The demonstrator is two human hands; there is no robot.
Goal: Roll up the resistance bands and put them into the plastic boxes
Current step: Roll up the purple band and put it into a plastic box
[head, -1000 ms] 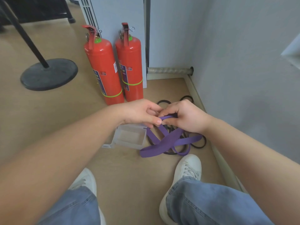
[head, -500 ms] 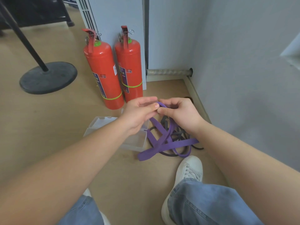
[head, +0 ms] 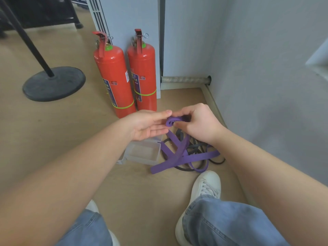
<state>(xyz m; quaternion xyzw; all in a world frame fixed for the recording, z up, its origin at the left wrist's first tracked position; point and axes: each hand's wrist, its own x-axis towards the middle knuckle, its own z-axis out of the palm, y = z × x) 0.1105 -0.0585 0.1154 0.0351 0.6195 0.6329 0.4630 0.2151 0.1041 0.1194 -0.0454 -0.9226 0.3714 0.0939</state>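
Observation:
A purple resistance band (head: pixel 179 157) trails from my hands down to the wooden floor, where it lies in loose loops. Its upper end is wound into a small roll (head: pixel 170 121), which my right hand (head: pixel 197 125) pinches between thumb and fingers. My left hand (head: pixel 147 125) is palm up with straight fingers, thumb tip and fingertips touching the roll's left side. Thin black bands (head: pixel 196 148) lie tangled under the purple one. A clear plastic box (head: pixel 142 154) stands open on the floor just below my left hand, with a second box partly hidden behind it.
Two red fire extinguishers (head: pixel 115 80) (head: pixel 143 75) stand against a white panel behind the box. A black round stand base (head: pixel 53 84) sits far left. The grey wall (head: pixel 266 86) and its skirting run along the right. My white shoe (head: pixel 204 189) is near the bands.
The purple end between my hands has become a tighter small roll. My left hand has turned palm up with its fingers straightened, and both hands sit slightly higher above the box.

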